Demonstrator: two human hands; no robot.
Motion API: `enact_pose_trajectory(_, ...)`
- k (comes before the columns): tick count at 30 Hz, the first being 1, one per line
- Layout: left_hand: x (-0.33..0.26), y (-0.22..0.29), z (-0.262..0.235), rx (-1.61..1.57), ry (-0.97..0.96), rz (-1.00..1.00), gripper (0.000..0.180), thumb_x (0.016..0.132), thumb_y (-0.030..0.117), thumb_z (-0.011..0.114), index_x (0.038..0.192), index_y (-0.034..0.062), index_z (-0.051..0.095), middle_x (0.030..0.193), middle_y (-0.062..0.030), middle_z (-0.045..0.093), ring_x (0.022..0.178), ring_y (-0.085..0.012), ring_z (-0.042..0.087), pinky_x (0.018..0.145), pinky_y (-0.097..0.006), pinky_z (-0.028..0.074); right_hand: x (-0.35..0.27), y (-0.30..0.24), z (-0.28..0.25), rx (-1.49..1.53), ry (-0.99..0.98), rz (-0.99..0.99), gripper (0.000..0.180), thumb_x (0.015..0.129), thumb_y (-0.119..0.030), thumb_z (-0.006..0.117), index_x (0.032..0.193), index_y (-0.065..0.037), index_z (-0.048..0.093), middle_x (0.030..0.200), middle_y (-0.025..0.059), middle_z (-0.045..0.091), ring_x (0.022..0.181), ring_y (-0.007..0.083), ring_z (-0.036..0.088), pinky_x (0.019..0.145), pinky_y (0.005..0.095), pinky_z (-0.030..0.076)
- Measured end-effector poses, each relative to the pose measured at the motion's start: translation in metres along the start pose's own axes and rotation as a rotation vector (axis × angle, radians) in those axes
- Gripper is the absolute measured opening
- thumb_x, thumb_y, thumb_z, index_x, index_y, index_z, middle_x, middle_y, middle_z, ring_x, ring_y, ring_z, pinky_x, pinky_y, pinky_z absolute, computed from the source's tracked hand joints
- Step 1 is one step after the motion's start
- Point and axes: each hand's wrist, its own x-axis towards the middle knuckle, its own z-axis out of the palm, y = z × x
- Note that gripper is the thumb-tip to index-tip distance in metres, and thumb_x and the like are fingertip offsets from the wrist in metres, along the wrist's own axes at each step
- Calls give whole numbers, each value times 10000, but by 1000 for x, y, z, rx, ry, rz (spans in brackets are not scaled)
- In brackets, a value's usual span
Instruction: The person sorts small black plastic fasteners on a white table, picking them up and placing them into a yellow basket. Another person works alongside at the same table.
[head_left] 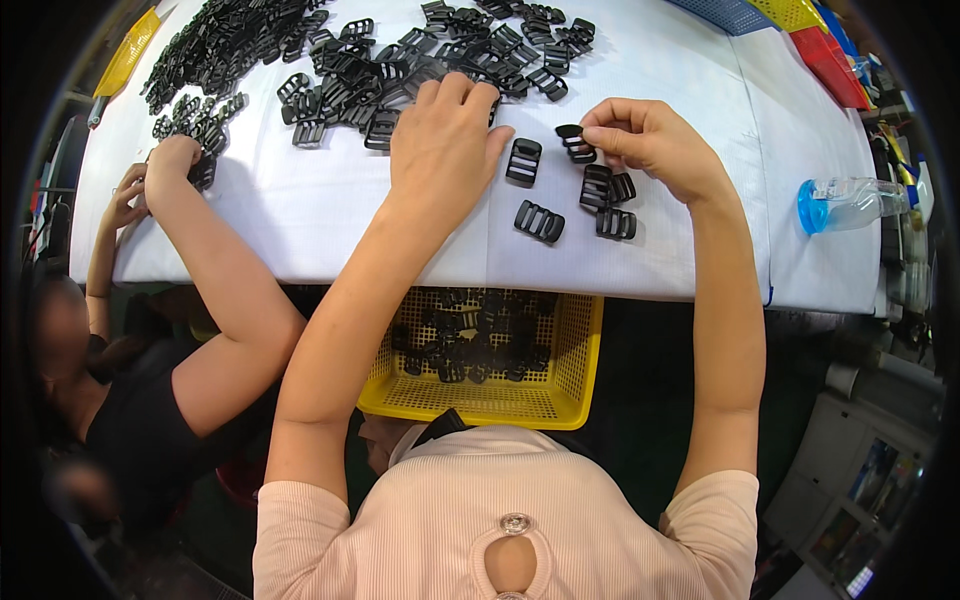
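My right hand (650, 145) pinches a black plastic strap-adjuster buckle (575, 143) between thumb and fingers, just above the white table. Close beneath it several more buckles (597, 187) lie bunched together. Two single buckles, one upright (523, 162) and one slanted (539, 221), rest between my hands. My left hand (445, 140) reaches palm down onto the near edge of a loose pile of black buckles (365, 75). Its thumb stands apart from the bent fingers, so it looks open; the fingertips and anything under the palm are hidden.
Below the table edge, a yellow mesh basket (592, 360) holds more buckles. A co-worker's hands (172, 160) handle buckles at the left, beside another heap (215, 50). A clear bottle with a blue end (850, 205) lies at the right. Coloured bins (830, 65) stand at the far right.
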Motion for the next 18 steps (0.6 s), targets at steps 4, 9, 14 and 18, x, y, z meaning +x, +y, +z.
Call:
enact_pose_trajectory(4,3,-4,3,22,-60,-53,257,831,175,698,1053,50,665,965,-92,667,921,-273,616,803,-373,497,11,2,-10,-343,199,28,257,853,-232,683,1010,-29,692,893,62,686,703,152,606,624,293,488)
enact_pose_trajectory(9,9,4,-22,-390,-292,-324,232,854,147,663,1052,30,682,877,-101,701,861,-247,632,784,-344,498,37,3,15,-748,448,-453,256,822,-273,697,986,-76,699,966,86,663,914,287,640,776,402,508)
enact_pose_trajectory(14,4,-5,-23,-153,-128,-106,209,867,149,653,1030,29,701,910,-100,706,827,-216,627,765,-319,497,45,3,32,-895,488,-415,230,816,-262,697,968,-90,708,902,60,678,889,282,655,758,397,524)
enact_pose_trajectory(18,-3,-10,-37,-221,-68,-160,214,868,155,653,1032,26,700,934,-91,701,817,-219,619,760,-323,493,30,7,11,-383,338,-159,259,808,-246,689,976,-52,716,845,76,706,758,251,666,733,355,528)
